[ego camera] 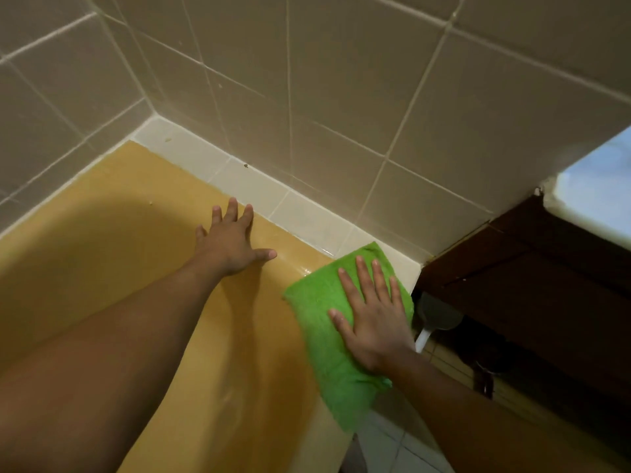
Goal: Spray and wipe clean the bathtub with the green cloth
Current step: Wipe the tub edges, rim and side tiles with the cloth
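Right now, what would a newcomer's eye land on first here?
The bright green cloth at lower right, pressed flat under the right hand on the rim of the yellow bathtub. Next comes the left hand at centre, fingers spread, resting on the tub beside the white tiled ledge.

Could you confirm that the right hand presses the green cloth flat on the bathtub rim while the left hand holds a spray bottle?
Not quite: the left hand holds nothing; it rests open on the bathtub rim, as the head view shows. The right hand does press the green cloth flat there.
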Demonstrator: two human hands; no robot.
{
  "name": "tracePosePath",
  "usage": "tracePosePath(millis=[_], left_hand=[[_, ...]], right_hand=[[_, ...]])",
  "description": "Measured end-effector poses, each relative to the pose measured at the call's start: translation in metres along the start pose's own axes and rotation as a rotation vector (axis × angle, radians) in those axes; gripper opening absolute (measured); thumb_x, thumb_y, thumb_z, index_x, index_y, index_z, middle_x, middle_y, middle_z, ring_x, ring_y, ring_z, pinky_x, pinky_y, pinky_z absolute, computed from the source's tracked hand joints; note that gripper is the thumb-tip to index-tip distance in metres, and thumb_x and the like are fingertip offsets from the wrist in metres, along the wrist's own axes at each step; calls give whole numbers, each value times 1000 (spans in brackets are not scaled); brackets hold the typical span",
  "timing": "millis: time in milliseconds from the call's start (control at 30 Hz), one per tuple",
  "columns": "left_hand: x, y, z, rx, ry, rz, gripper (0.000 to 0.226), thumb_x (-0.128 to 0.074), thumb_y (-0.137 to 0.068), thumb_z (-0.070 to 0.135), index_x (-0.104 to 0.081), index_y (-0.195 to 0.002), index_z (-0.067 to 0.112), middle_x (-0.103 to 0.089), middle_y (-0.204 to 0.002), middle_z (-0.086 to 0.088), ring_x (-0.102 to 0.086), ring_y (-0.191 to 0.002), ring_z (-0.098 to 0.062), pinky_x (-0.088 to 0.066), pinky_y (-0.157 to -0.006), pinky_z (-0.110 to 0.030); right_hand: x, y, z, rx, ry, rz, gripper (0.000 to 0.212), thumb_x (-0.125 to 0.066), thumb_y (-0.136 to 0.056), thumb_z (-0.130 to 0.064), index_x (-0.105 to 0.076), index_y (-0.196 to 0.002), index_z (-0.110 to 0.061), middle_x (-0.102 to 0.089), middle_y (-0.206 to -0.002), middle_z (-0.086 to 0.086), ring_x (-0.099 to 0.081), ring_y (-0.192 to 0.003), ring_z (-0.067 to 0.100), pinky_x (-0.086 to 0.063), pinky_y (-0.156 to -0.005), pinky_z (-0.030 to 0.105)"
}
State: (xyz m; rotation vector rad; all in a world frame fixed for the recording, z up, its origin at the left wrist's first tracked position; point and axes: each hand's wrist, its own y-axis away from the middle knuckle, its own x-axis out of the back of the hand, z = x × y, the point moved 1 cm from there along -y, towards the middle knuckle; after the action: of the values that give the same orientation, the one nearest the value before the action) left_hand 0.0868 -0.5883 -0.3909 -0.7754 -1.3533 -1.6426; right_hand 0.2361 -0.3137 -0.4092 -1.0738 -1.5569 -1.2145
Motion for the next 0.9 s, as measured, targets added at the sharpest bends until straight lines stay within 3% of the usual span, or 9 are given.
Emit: tracePosePath(millis=[233,433,567,733,900], left_hand=[[2,-18,-25,-105,20,32,97,-60,-90,70,-7,-165,37,14,-173,5,12,-159,-30,-11,-119,-70],[29,-47,-71,-100,-6,21,85,-55,-97,62,-7,-165,40,15,-173,4,7,-160,-26,-12,-118,-73],[46,-55,-112,-9,-16,61,77,-50,-100,60,-10,-164,43,10,-173,6,4,-160,-26,-11,-117,-75],[54,-59,-131,66,6,71,83,-48,-95,70,-6,-162,47,14,-173,8,9,-160,-28,-9,-114,-78],[63,-60,-126,111,32,24,89,-51,-92,72,-4,-163,46,16,-173,5,11,-159,-34,-7,-113,-81]], right_hand=[[7,-54,-22,-101,17,75,74,-5,-103,-65,16,-161,-25,33,-165,7,30,-152,27,5,-125,57],[16,-125,-80,37,40,80,77,-2,-100,-69,12,-162,-24,26,-166,10,25,-154,28,7,-123,58],[15,-160,-110,254,107,41,76,-5,-101,-68,12,-162,-26,25,-167,9,26,-153,29,6,-123,58],[13,-161,-102,399,121,5,71,-13,-104,-64,11,-161,-32,22,-168,2,24,-154,24,5,-125,56],[15,-132,-71,378,67,54,70,-17,-104,-66,1,-163,-33,13,-171,-1,16,-157,21,1,-127,53]])
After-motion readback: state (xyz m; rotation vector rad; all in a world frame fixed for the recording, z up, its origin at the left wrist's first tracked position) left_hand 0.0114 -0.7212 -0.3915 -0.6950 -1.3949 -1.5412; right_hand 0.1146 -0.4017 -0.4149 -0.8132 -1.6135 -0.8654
